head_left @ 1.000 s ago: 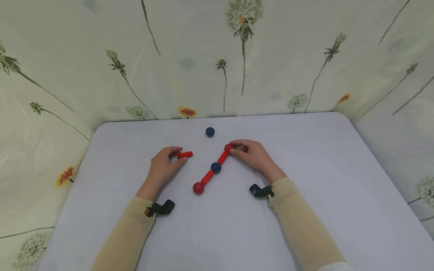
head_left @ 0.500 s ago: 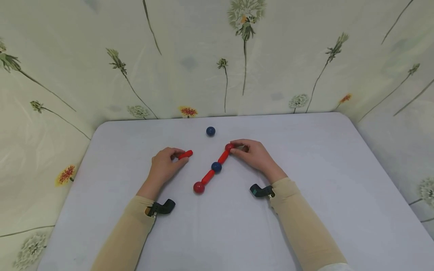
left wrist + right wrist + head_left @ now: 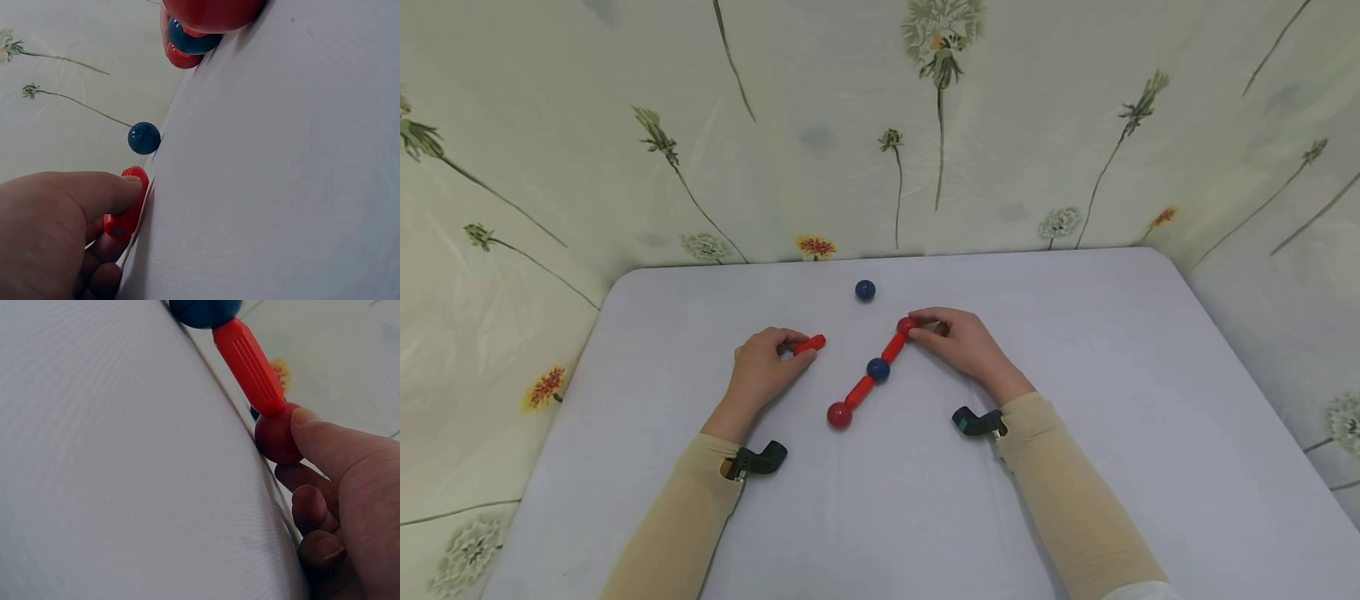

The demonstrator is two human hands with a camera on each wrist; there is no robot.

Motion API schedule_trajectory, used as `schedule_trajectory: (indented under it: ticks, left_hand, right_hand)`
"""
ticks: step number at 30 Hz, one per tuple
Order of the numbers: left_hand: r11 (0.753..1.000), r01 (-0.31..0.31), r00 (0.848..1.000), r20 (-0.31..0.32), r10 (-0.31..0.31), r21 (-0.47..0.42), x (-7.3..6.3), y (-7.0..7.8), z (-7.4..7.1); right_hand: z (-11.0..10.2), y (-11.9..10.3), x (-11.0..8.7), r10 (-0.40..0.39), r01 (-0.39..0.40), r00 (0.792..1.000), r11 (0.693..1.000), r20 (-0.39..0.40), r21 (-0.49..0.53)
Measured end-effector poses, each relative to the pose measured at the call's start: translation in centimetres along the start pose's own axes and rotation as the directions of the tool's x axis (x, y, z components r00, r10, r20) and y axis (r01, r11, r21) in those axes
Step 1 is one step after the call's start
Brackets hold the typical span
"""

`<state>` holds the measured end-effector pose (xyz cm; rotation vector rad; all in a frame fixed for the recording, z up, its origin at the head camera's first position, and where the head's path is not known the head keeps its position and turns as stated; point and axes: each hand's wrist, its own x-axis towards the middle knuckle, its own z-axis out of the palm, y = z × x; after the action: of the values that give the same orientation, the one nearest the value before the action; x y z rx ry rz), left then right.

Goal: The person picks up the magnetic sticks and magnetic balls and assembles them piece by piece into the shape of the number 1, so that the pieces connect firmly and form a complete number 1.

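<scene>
On the white table lies a chain of balls and rods running diagonally: a red ball [image 3: 839, 415] at the near end, a red rod [image 3: 860, 392], a blue ball [image 3: 877, 370], a second red rod [image 3: 893, 347] and a far red ball [image 3: 275, 434]. My right hand [image 3: 961, 340] pinches that far ball between thumb and fingers. To the left, my left hand [image 3: 763, 363] pinches a separate red rod [image 3: 128, 206] with ribbed sides, its far end poking out past the fingertips. Behind the chain sits a loose blue ball [image 3: 865, 290].
The white tabletop [image 3: 895, 517] backs onto a flower-printed cloth [image 3: 820, 167] that also rises at both sides. Each wrist carries a small black camera mount, one on the left wrist [image 3: 763, 458] and one on the right wrist [image 3: 976, 422].
The loose red rod has turned slightly in my left fingers, its far end now angled more away from me. My right hand and the chain stay where they were.
</scene>
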<state>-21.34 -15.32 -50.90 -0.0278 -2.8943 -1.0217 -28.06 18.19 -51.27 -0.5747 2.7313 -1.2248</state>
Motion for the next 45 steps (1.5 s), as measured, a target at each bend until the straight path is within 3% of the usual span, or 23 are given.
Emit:
schedule_trajectory:
  ticks: [14, 24, 30, 36, 45]
  left_hand:
    - [0.999, 0.006, 1.0, -0.011, -0.006, -0.039, -0.5, -0.1, -0.5]
    - [0.981, 0.133, 0.991, 0.029, -0.13, -0.139, -0.9, 0.0, -0.6]
    - [0.976, 0.142, 0.99, 0.022, -0.14, -0.163, -1.3, -0.1, -1.1]
    - [0.972, 0.132, 0.991, 0.007, -0.134, -0.193, -2.2, 0.0, -1.6]
    - [0.972, 0.131, 0.991, -0.009, -0.136, -0.194, -4.6, 0.1, -2.2]
  right_hand:
    - [0.3, 0.0, 0.1, -0.01, 0.01, 1.0, 1.0, 0.003, 0.003]
    - [0.6, 0.2, 0.1, 0.008, -0.008, 1.0, 1.0, 0.009, -0.004]
    - [0.6, 0.1, 0.2, 0.01, -0.01, 1.0, 1.0, 0.012, -0.002]
    - [0.4, 0.0, 0.2, 0.013, -0.013, 1.0, 1.0, 0.015, -0.002]
    - [0.1, 0.1, 0.1, 0.018, -0.018, 1.0, 1.0, 0.011, -0.001]
